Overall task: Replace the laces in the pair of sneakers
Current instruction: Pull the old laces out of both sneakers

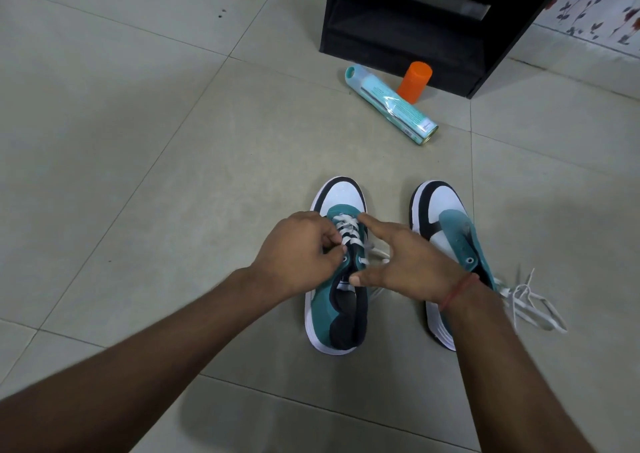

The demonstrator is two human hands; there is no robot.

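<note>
White lace (347, 228) crosses the left sneaker (337, 269) on the floor (173, 175); our left hand (298, 250) pinches it at an eyelet to thread, while our right hand (401, 257), fingers (372, 220) released, steadies the tongue. The unlaced sneaker (446, 244) waits alongside.

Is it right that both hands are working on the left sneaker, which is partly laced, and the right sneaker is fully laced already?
Not quite. The head view shows the left hand and right hand at the partly laced left sneaker, but the right sneaker has no lace threaded through the eyelets that show; a loose white lace lies on the floor beside it.
</note>
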